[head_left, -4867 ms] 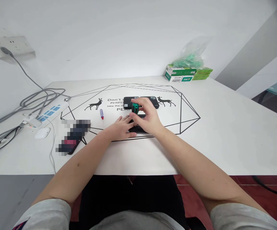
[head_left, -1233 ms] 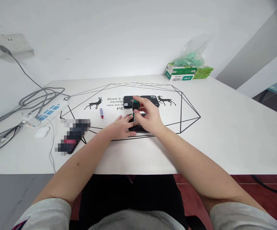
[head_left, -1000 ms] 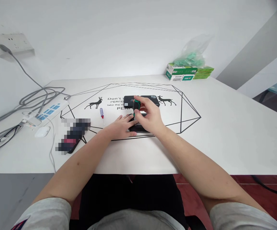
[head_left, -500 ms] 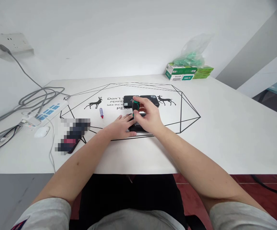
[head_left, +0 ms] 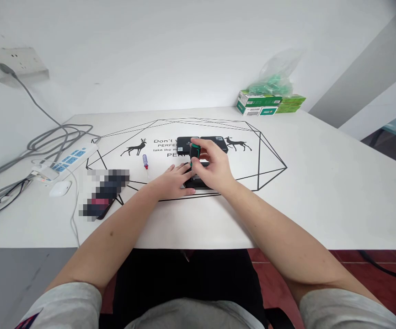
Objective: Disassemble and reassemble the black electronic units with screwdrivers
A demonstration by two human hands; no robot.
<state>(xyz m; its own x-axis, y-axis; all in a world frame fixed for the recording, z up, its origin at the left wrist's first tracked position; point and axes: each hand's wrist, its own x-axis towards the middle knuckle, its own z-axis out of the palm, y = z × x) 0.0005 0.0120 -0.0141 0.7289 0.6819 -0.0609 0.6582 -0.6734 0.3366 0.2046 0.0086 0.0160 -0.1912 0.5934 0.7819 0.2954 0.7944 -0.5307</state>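
Note:
My right hand grips a screwdriver with a black and green handle, its shaft pointing down. The tip meets a flat black rectangular device, near its left end. My left hand steadies that device at its left end, thumb along the near edge and fingers toward the far side. Part of the device is hidden under both hands. Just behind them lie two flat black boxes side by side, partly covered by my right hand. A small screwdriver with a purple handle rests left of my left hand.
A blurred-out phone-like object lies left of my left forearm. Farther left are a power strip, grey cables and a white earbud-style case. Green-and-white boxes with a plastic bag stand against the wall.
Both hands keep nearly the same place. The screwdriver handle appears turned slightly in my right hand, with its tip still at the black device.

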